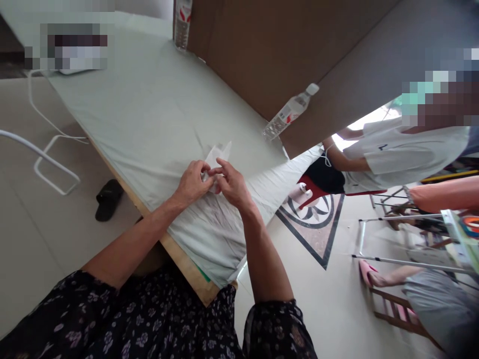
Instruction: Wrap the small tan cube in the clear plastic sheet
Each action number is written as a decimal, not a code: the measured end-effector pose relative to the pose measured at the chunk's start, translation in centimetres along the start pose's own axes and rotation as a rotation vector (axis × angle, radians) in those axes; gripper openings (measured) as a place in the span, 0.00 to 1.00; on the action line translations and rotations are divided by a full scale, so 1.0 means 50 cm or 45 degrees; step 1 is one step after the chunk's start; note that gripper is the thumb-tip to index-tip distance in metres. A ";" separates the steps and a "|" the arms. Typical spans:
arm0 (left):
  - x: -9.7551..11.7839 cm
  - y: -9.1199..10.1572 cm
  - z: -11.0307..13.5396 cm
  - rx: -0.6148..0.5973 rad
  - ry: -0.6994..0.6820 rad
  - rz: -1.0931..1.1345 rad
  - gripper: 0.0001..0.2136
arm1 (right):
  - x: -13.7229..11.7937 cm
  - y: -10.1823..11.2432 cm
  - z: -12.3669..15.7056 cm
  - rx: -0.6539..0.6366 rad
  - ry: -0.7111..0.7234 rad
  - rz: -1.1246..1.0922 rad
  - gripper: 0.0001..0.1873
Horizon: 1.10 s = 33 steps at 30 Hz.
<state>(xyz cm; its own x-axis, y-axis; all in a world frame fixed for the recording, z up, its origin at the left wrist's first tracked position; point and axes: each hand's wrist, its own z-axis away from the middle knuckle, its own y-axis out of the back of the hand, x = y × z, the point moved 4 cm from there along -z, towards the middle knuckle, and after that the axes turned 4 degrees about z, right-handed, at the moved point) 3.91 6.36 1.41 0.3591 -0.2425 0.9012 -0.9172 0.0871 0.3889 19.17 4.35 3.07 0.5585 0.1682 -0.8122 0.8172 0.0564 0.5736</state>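
Note:
A thin, white, crumpled sheet (219,152), like paper or tissue, stands up from between my hands above the cloth-covered table (134,94). My left hand (192,182) has its fingers closed around the sheet's left side. From the right, my right hand (232,185) pinches at the same sheet with bent fingers, its fingertips almost meeting those of the left. The lower part of the sheet is mostly hidden by my fingers, and I cannot make out whether anything lies inside it.
A water bottle (290,112) leans against a large brown board (262,65); another bottle (182,25) stands farther back. At right sits a person in a white shirt (407,149). A white cable (56,130) hangs at left, above a black slipper (108,200) on the floor.

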 end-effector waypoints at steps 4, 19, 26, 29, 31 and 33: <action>-0.002 -0.002 0.000 -0.015 -0.009 0.000 0.10 | 0.048 0.035 0.006 0.322 -0.280 -0.311 0.27; 0.016 -0.003 0.027 -0.003 -0.233 -0.235 0.26 | 0.074 0.016 -0.102 0.043 -0.544 -0.325 0.14; 0.010 -0.008 0.025 -0.010 -0.311 -0.399 0.19 | 0.087 0.013 -0.109 0.026 -0.359 -0.247 0.11; -0.001 -0.012 0.021 -0.020 -0.277 -0.358 0.18 | 0.092 0.009 -0.115 0.089 -0.275 -0.216 0.11; -0.005 -0.013 0.021 -0.016 -0.272 -0.336 0.18 | 0.088 0.004 -0.119 0.109 -0.234 -0.250 0.12; -0.008 -0.014 0.021 -0.004 -0.276 -0.314 0.17 | 0.077 0.000 -0.117 0.128 -0.202 -0.342 0.13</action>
<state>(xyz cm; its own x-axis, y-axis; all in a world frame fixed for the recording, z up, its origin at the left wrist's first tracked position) 4.23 5.39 0.59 0.5247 -0.4566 0.7185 -0.8066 0.0032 0.5911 20.49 10.76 0.55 0.3298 0.0042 -0.9440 0.9439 -0.0210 0.3297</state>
